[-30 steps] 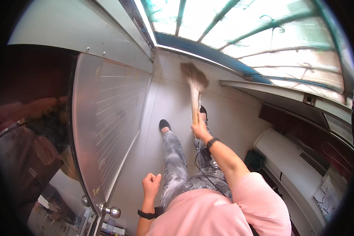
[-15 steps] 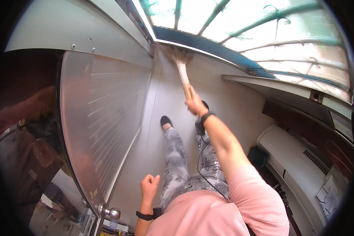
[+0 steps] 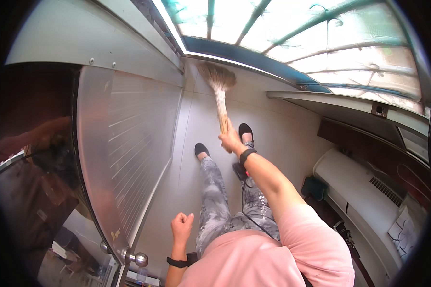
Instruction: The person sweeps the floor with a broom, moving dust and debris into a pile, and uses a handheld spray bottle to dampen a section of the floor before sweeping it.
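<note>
A hand broom (image 3: 220, 98) with a pale handle and frayed, fanned bristles stretches forward over the light floor, its bristles close to the threshold below the barred window. My right hand (image 3: 231, 139) is wrapped around the near end of its handle, arm reaching out ahead of me. My left hand (image 3: 182, 226) hangs by my left thigh, fingers curled into a loose fist with thumb up; nothing shows in it. Each wrist wears a black band.
On the left stands a metal-framed door (image 3: 124, 143) with a slatted panel and round knob (image 3: 141, 259). A barred window (image 3: 292, 38) spans the far side. To the right are a projecting ledge (image 3: 330, 101) and a long white appliance (image 3: 354, 186). My black shoes (image 3: 201, 149) stand on the floor.
My right hand has drawn the hand broom back toward me and slightly left, so its bristles sit farther from the corner. My left hand stays put.
</note>
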{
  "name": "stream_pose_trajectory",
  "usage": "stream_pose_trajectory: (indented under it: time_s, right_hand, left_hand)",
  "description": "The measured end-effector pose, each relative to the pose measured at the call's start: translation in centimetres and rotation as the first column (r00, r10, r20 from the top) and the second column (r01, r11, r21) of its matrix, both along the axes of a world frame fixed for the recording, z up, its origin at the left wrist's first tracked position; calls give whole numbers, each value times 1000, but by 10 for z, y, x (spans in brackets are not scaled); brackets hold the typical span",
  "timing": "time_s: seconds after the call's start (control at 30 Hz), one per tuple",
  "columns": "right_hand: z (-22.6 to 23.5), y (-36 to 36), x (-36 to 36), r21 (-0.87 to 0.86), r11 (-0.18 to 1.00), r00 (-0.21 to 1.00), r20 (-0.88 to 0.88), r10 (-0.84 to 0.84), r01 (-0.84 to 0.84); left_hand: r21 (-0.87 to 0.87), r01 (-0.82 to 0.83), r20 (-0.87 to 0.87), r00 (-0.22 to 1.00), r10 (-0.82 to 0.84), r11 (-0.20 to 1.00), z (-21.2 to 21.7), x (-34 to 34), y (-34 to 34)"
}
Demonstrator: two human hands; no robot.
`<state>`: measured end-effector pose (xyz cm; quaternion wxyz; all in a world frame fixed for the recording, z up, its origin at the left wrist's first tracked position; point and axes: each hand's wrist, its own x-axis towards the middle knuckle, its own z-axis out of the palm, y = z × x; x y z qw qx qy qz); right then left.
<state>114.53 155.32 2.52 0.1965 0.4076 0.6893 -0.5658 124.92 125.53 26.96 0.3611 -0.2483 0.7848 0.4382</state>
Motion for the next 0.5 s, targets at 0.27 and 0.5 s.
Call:
stream_pose_trajectory:
  time_s: [0.27,0.5]
  right_hand:
    - [40,34,-74,-142,989,999,35,-36,40]
    - [27,65,-92,-200,965,980,-66,-187,170]
  left_hand:
    - [24,-53,9,999,53,998,0,0,0]
    - [1,-2,10,1000,2,1000,3,0,0]
